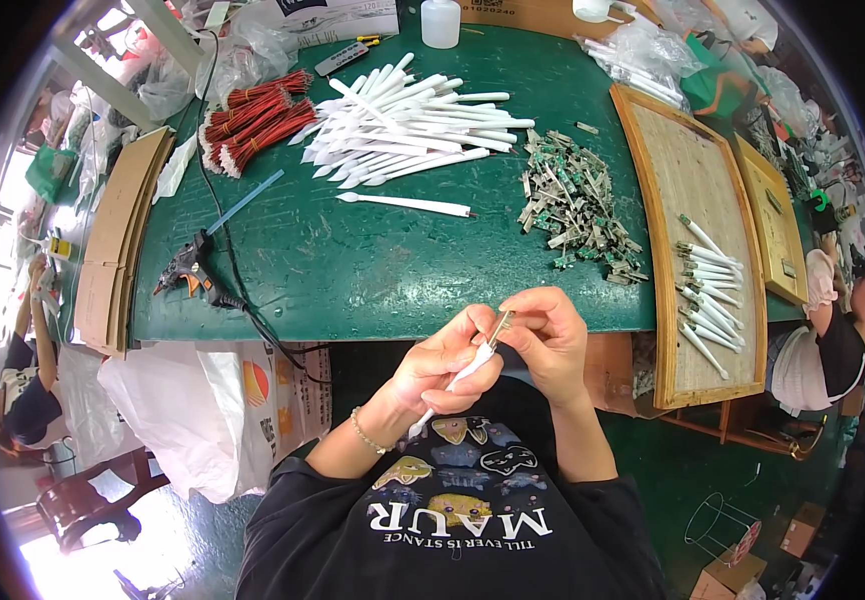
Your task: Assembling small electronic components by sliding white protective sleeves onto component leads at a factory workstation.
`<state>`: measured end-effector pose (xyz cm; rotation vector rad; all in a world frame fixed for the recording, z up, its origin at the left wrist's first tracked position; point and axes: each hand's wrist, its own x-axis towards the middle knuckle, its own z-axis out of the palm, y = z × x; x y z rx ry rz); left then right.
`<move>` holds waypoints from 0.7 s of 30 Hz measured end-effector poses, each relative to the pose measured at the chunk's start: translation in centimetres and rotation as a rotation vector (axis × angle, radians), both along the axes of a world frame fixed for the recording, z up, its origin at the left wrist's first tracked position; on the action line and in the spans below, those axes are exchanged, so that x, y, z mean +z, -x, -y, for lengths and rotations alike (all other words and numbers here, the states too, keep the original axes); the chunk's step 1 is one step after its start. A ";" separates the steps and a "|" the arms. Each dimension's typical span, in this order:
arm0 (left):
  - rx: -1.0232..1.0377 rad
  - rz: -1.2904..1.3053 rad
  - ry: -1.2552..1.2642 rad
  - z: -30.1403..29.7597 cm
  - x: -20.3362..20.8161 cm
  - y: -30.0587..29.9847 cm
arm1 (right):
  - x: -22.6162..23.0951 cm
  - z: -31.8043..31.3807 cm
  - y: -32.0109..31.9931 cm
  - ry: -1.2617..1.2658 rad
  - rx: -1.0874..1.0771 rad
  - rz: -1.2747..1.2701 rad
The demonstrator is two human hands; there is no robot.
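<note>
Black shirt [338, 525], hands [428, 374] gripping white stick [478, 361], diagonal, tip lower left

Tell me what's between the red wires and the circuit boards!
White candle-shaped sticks lie heaped between the red wires and circuit boards, in the head view.

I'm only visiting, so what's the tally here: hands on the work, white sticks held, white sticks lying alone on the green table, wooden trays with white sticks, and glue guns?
Hands (left hand, right hand): 2
Held stick: 1
Lone stick: 1
Tray: 1
Glue gun: 1
Total: 6
</note>
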<state>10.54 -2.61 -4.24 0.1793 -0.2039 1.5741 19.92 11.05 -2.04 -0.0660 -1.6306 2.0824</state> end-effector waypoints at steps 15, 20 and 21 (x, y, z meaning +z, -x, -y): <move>-0.018 -0.041 -0.030 0.0 0.6 -0.5 | -1.5 -0.1 0.1 -0.031 0.057 -0.226; -0.016 -0.103 -0.029 -0.1 0.7 -0.4 | -1.3 -0.3 0.2 -0.077 0.077 -0.290; -0.017 -0.125 -0.021 -0.1 0.7 -0.4 | -1.4 -0.4 0.2 -0.078 0.077 -0.290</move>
